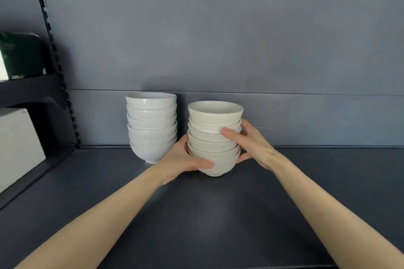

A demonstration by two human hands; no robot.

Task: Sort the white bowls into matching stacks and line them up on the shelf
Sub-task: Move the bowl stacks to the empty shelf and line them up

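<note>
Both our arms are reaching forward over the dark grey metal shelf (218,214). We are holding the stack of cream-white ceramic bowls (211,145) between two hands, just right of the shelf's middle and near the back.

Our left hand (185,159) is cupping the lower bowls from the left side. Its thumb (206,164) is lying across the front of the bottom bowl, and the other fingers are going round behind, hidden.

Our right hand (251,142) is clasping the stack higher up from the right. Its thumb (229,132) is pressing on the front of the upper bowls, and one fingertip is showing lower down near the base.

Both grips are closing around the cream stack. The bowls are sitting nested, rims up, and the stack is standing upright. Whether its foot is resting on the shelf or hanging just above it, we cannot tell.

Just beside it on the left, the stack of bluish-white glazed bowls (152,129) is standing on the shelf, closer to the grey back panel (218,39). Our left hand is sitting in the gap between the two stacks.

At far left a black slotted upright (53,54) is running up the rack. Beyond it a dark green box (21,54) is sitting on an upper ledge, with a plain white box (18,144) sitting below.
</note>
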